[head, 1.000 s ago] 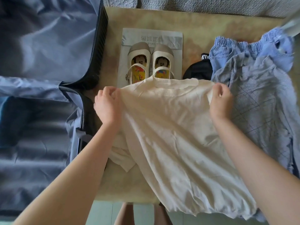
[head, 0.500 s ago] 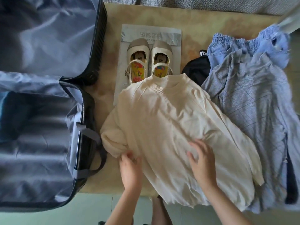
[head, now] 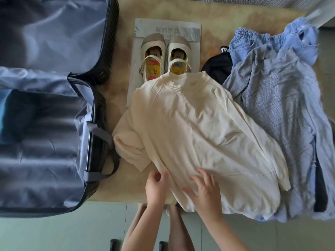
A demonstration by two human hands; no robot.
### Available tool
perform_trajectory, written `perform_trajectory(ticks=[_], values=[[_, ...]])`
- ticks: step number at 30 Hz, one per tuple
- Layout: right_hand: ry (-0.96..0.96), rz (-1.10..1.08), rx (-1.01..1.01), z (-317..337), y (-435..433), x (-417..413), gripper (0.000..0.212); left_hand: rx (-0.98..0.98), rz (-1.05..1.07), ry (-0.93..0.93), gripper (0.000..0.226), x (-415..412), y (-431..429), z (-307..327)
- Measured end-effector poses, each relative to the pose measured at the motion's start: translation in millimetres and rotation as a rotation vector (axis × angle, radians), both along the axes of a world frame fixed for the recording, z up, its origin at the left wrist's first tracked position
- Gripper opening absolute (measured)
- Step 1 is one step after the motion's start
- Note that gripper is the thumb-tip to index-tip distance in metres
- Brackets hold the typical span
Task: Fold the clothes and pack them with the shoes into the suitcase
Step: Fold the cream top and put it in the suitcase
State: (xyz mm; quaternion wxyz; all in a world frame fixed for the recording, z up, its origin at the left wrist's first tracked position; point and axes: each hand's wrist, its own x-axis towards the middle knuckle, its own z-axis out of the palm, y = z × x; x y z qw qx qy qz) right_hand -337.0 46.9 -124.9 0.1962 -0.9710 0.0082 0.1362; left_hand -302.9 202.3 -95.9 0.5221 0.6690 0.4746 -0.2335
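Cream sweater (head: 190, 127) lies now flat on the beige table (head: 126, 185), with the neck toward the shoes, and both hands are at its lower edge. The left hand (head: 156, 186) has the fingers curled and seems to pinch the hem at the corner. The right hand (head: 205, 190) rests on the cloth with fingers spread and presses it smooth.

One second ago these hands held the sweater up by the shoulders. Half a second ago it was already down, with the hands a little higher on the body. So the laying-out is finished, and I judge that the folding can begin. The sleeve on the suitcase side is bunched and probably must be straightened first.

Beyond the collar, the pair of shoes (head: 164, 57) stands on a grey plastic bag (head: 168, 29), and the collar covers the heels. To the right, a black garment (head: 217, 68), a blue striped shirt (head: 282, 105) and light blue trousers (head: 268, 39) wait unfolded, with the other sleeve lying over the shirt. The open suitcase (head: 111, 42) at the left shows only its lining.
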Motion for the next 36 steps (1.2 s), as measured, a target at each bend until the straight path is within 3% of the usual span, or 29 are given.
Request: perform_trajectory(ticks=[5,11,16,22,26,36], values=[[-0.086,0.023,0.014,-4,1,-5,0.015,0.051,0.012,-0.076,0.02,-15,9,4],[-0.158,0.094,0.052,4,36,-14,0.02,0.465,-0.354,-0.152,0.017,-21,38,15],[-0.074,0.095,0.129,5,68,-26,0.008,0.606,-0.487,-0.113,0.014,-12,65,11],[0.012,0.12,0.151,5,89,-27,0.024,0.644,-0.582,0.044,0.035,-17,80,2],[-0.004,0.093,0.148,3,85,-26,0.01,0.597,-0.642,0.181,0.034,-23,86,-5],[-0.099,-0.294,0.025,0,-5,41,0.022,0.384,-0.321,-0.121,0.026,35,75,-6]])
